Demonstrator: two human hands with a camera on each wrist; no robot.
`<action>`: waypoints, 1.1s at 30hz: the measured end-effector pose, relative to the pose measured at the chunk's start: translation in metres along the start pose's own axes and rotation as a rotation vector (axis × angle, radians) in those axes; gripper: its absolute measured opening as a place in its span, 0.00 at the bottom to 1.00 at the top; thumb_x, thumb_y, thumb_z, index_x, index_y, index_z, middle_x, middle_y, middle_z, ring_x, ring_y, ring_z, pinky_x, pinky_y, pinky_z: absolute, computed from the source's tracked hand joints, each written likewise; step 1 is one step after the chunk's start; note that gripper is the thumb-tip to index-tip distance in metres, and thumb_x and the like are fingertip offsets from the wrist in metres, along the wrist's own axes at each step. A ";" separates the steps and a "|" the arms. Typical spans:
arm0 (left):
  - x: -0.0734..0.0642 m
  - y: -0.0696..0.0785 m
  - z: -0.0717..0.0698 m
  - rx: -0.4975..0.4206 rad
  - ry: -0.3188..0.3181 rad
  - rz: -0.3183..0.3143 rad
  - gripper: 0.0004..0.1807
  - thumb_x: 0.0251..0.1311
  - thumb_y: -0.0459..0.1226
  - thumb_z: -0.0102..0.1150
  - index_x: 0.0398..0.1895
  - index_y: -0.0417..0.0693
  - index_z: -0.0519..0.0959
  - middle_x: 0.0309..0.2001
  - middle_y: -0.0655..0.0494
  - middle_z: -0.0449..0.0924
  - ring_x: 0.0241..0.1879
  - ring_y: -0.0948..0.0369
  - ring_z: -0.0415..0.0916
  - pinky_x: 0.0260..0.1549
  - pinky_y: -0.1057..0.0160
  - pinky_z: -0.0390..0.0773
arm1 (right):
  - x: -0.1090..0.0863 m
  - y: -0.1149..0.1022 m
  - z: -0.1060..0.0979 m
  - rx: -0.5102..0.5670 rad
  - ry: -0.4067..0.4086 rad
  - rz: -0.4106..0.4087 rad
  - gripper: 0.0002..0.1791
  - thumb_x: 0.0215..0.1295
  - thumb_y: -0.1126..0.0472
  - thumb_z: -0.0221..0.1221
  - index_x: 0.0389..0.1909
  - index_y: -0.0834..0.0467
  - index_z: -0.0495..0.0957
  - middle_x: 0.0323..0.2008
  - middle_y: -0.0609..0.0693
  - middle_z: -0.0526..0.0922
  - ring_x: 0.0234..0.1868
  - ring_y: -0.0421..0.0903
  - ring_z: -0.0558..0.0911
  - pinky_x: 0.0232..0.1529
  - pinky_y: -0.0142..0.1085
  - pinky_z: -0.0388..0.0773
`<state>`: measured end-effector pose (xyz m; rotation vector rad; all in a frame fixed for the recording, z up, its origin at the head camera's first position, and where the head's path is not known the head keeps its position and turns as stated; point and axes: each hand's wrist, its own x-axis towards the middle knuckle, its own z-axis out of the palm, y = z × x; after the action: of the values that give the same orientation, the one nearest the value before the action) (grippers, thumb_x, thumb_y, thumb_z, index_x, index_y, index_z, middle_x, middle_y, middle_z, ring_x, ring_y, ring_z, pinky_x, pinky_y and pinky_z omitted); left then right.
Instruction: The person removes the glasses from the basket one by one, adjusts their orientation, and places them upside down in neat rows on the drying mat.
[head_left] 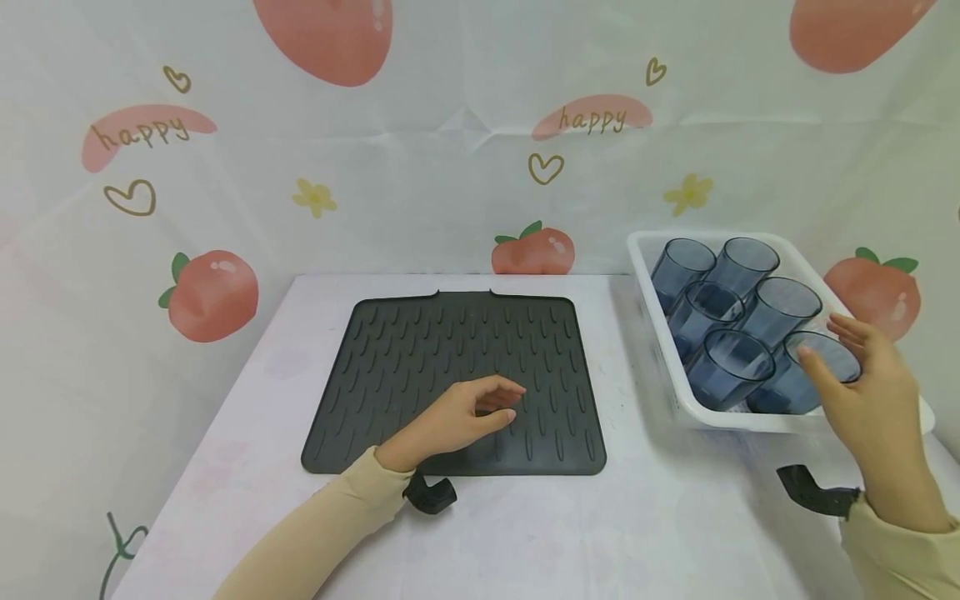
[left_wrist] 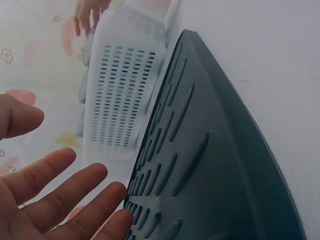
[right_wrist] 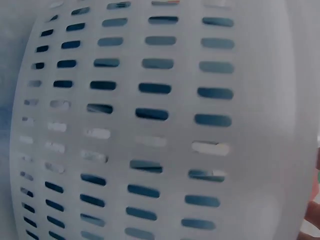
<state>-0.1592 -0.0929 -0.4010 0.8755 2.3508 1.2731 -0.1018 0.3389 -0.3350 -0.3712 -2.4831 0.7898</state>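
Over the front right glass [head_left: 798, 392] in the white basket, my right hand [head_left: 873, 392] is spread, thumb and fingers apart around its rim. That glass is blue-tinted, clear and tilted, like the several other glasses [head_left: 731, 358] beside it. In the right wrist view the slotted basket wall hides most of this hand. My left hand [head_left: 468, 417] hangs over a dark ribbed drying mat [head_left: 465, 350], holding nothing. Its fingers [left_wrist: 85, 195] are loosely extended, with the thumb apart, in the left wrist view.
A white perforated basket [head_left: 675, 392] stands on the right of the white-covered table [head_left: 660, 533], its wall rising around the glasses. Right behind the table hangs a printed cloth [head_left: 435, 192]. Black wrist mounts [head_left: 431, 496] stick out below both hands.
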 end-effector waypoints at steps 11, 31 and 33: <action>0.000 -0.001 0.000 -0.010 -0.003 -0.001 0.21 0.69 0.44 0.55 0.62 0.50 0.73 0.58 0.57 0.78 0.55 0.64 0.76 0.58 0.62 0.75 | 0.010 0.026 0.001 -0.018 -0.115 0.035 0.38 0.68 0.54 0.55 0.72 0.67 0.53 0.66 0.77 0.58 0.69 0.72 0.56 0.67 0.66 0.51; 0.000 0.002 0.000 -0.007 -0.016 -0.007 0.21 0.69 0.43 0.55 0.62 0.48 0.73 0.59 0.54 0.77 0.56 0.64 0.75 0.58 0.62 0.75 | 0.018 0.043 0.007 -0.056 -0.229 0.017 0.43 0.70 0.50 0.54 0.74 0.67 0.45 0.67 0.79 0.54 0.65 0.77 0.56 0.64 0.70 0.51; 0.000 0.002 0.000 -0.005 -0.017 -0.005 0.21 0.69 0.43 0.55 0.62 0.48 0.73 0.59 0.53 0.77 0.56 0.63 0.75 0.58 0.62 0.75 | 0.018 0.045 0.008 -0.060 -0.230 0.010 0.43 0.69 0.50 0.54 0.74 0.67 0.45 0.66 0.79 0.54 0.65 0.77 0.57 0.63 0.70 0.51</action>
<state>-0.1587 -0.0915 -0.3993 0.8751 2.3346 1.2640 -0.1169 0.3780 -0.3605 -0.3302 -2.7252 0.8034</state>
